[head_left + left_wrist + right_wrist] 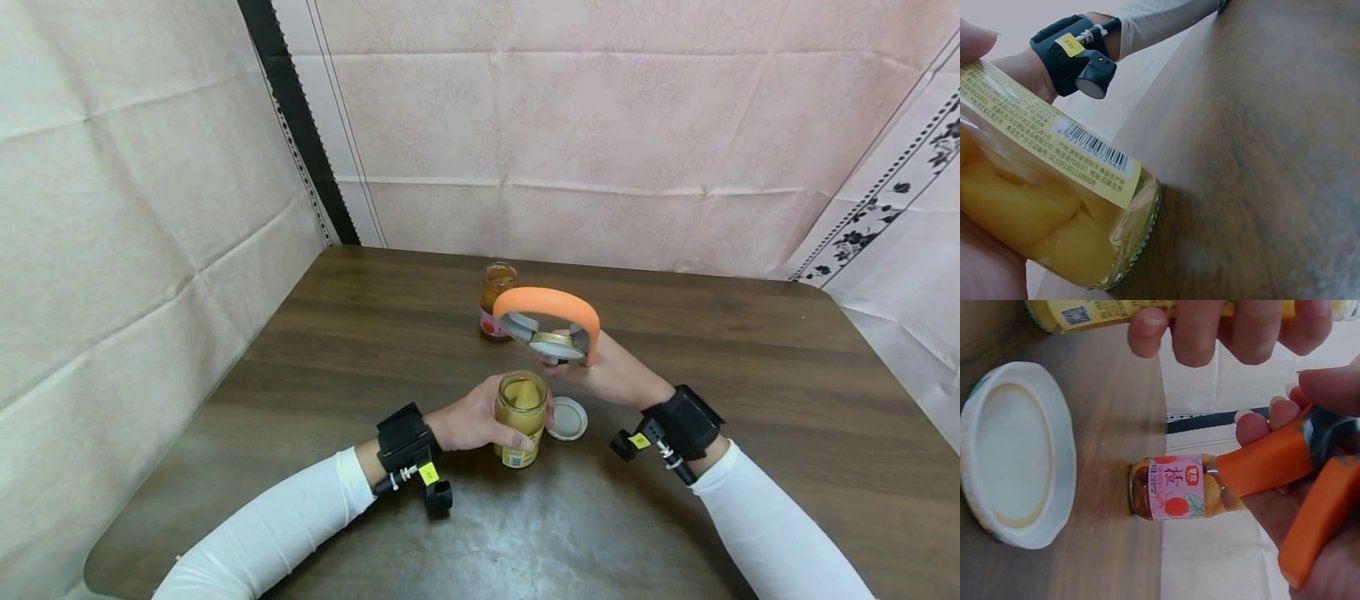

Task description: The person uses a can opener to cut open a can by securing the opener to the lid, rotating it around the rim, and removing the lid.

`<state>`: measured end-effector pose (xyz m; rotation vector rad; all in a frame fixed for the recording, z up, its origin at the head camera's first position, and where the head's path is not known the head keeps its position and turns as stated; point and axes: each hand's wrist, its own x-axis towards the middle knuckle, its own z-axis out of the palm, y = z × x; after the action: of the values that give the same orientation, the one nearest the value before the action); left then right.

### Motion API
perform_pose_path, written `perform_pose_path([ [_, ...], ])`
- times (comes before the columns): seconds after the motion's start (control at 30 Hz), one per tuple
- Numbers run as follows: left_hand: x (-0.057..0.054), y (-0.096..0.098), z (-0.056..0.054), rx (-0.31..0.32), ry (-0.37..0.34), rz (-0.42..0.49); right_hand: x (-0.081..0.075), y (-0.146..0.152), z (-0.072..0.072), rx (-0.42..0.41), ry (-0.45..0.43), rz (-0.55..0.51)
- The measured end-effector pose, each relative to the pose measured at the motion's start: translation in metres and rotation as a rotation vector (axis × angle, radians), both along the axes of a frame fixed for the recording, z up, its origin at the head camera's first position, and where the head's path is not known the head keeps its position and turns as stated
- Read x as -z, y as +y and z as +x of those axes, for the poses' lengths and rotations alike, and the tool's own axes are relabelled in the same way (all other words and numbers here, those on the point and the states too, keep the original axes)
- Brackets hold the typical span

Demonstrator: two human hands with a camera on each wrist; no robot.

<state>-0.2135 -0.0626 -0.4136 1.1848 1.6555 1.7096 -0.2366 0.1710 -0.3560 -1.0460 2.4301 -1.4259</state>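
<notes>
My left hand (480,417) grips an open glass jar (522,396) of yellow fruit, thumb across its front. In the left wrist view the jar's barcode label (1094,147) and ridged base are seen close up. Just above and to the right, my right hand (618,371) holds an orange jar opener (551,300) with a curved band and grey inner side. A gold-rimmed round disc (557,351) sits inside that band. Beside the jar, a white lid (567,419) lies inside-up on the table, large in the right wrist view.
A second glass jar (491,321) with a pink label stands behind the opener, its mouth open in the head view. The brown wooden table (720,383) meets pale cloth walls (600,150) at the back and left.
</notes>
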Motion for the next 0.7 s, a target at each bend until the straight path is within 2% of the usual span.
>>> perform_pose_path([
  [0.33, -0.001, 0.001, 0.000, -0.013, 0.026, -0.014, 0.003, 0.008, 0.004, -0.005, -0.024, 0.002],
  [0.53, -0.001, 0.001, -0.001, -0.044, 0.076, -0.048, 0.005, 0.014, 0.006, -0.007, -0.103, -0.029],
  [0.7, -0.001, 0.001, -0.001, -0.039, 0.049, -0.036, 0.009, 0.019, 0.008, -0.035, -0.140, -0.044],
])
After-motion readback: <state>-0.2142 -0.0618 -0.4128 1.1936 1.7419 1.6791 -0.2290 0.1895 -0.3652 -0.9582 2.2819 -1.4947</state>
